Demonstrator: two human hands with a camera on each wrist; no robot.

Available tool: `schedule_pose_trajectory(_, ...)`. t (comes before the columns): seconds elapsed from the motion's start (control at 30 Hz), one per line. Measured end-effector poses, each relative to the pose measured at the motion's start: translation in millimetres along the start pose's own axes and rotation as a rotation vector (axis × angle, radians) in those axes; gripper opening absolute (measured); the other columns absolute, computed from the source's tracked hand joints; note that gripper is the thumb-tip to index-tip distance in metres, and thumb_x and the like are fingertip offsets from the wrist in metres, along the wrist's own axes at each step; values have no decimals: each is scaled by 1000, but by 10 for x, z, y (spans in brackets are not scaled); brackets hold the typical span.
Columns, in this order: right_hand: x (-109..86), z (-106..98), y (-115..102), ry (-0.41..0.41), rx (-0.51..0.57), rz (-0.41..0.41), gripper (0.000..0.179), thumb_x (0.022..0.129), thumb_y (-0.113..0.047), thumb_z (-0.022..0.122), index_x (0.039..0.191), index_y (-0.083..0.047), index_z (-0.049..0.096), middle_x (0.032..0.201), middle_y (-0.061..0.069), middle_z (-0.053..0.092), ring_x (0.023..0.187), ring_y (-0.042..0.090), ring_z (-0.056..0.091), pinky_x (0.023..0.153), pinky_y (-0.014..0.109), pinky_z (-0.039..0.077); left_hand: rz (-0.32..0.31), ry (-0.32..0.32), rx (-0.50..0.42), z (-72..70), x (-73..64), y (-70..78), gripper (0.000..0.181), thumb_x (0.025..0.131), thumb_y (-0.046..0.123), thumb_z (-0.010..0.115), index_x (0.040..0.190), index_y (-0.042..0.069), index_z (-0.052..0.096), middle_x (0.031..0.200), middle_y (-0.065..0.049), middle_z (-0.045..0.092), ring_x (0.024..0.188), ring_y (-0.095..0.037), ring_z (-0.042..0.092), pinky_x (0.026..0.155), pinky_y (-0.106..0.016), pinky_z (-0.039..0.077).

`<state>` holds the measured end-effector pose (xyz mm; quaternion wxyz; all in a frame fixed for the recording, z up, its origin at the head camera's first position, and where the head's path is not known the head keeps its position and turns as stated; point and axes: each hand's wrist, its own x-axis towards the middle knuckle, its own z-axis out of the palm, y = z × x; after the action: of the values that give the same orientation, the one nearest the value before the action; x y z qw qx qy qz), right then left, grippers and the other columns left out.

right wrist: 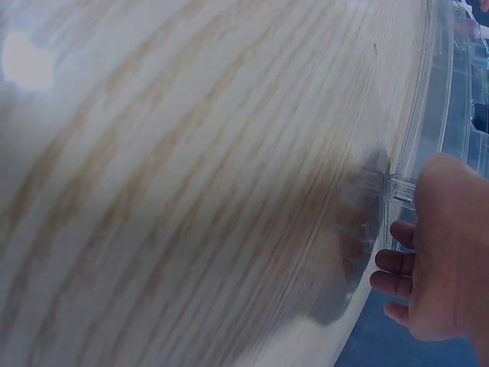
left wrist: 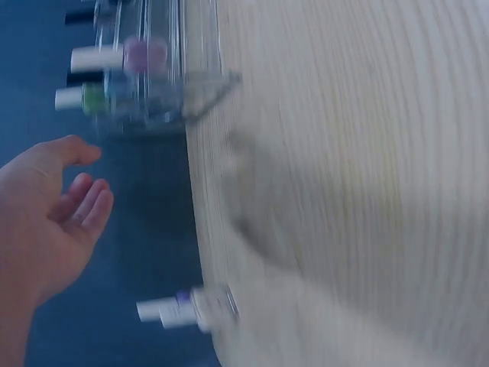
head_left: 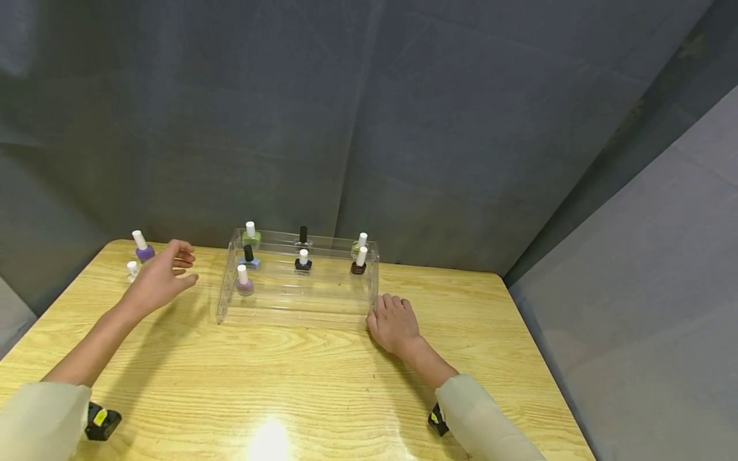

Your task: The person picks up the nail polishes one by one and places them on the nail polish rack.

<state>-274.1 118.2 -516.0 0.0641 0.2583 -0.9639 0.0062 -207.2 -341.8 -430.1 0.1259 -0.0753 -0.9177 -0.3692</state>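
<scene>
A clear stepped nail polish rack point(head_left: 300, 301) stands near the table's back edge. Beside its front right corner, my right hand point(head_left: 394, 325) grips the side edge, with the corner between thumb and fingers point(right wrist: 395, 284). My left hand point(head_left: 158, 278) is raised left of the rack, empty, with fingers loosely bent and thumb apart. Just behind it stand a purple nail polish bottle point(head_left: 145, 251) and a small white-capped clear one point(head_left: 132, 270). On the rack's lower tier, at the left, sits a mauve nail polish bottle point(head_left: 245, 285).
Higher tiers bear a green bottle point(head_left: 251, 237), a blue one point(head_left: 249, 261), a black one point(head_left: 303, 263), a dark red one point(head_left: 359, 266), and others. A grey curtain point(head_left: 288, 128) hangs behind the wooden table point(head_left: 288, 378). Each wrist carries a black strap device point(head_left: 102, 422).
</scene>
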Motion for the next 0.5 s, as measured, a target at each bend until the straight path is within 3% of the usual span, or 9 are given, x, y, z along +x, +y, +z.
schedule_pose_trajectory(0.03, -4, 1, 0, 4, -3, -1, 29, 106, -30, 36, 88, -8, 41, 86, 7, 41, 88, 29, 50, 89, 49, 40, -6, 25, 10, -53, -31, -53, 46, 88, -6, 67, 126, -12, 41, 115, -30, 54, 107, -51, 57, 89, -52, 48)
schedule_pose_trajectory(0.17, -9, 25, 9, 14, -11, -6, 29, 106, -30, 34, 86, -9, 39, 85, 6, 39, 86, 28, 49, 89, 48, 39, -52, 106, 26, -258, -177, -255, 41, 92, 1, 66, 125, -11, 43, 114, -28, 54, 104, -46, 57, 82, -17, 50)
schedule_pose_trajectory(0.27, -3, 50, 21, 13, -13, -10, 29, 106, -31, 32, 87, -10, 38, 85, 5, 37, 86, 28, 48, 89, 48, 39, -96, 161, 11, -384, -286, -378, 44, 94, 5, 65, 127, -11, 42, 117, -28, 52, 99, -21, 59, 74, -2, 39)
schedule_pose_trajectory(0.4, 9, 73, 31, 3, -15, -13, 30, 107, -32, 30, 87, -11, 38, 85, 4, 37, 85, 27, 46, 89, 47, 38, -149, 230, 21, -494, -379, -526, 50, 93, 8, 67, 131, -11, 41, 119, -30, 52, 90, 7, 46, 72, -1, 39)
schedule_pose_trajectory(0.5, 17, 90, 38, -6, -24, -10, 31, 107, -34, 30, 87, -12, 38, 86, 4, 37, 86, 26, 46, 89, 47, 38, -187, 251, 70, -524, -413, -630, 52, 93, 12, 68, 132, -11, 42, 120, -32, 52, 95, -10, 56, 70, -2, 36)
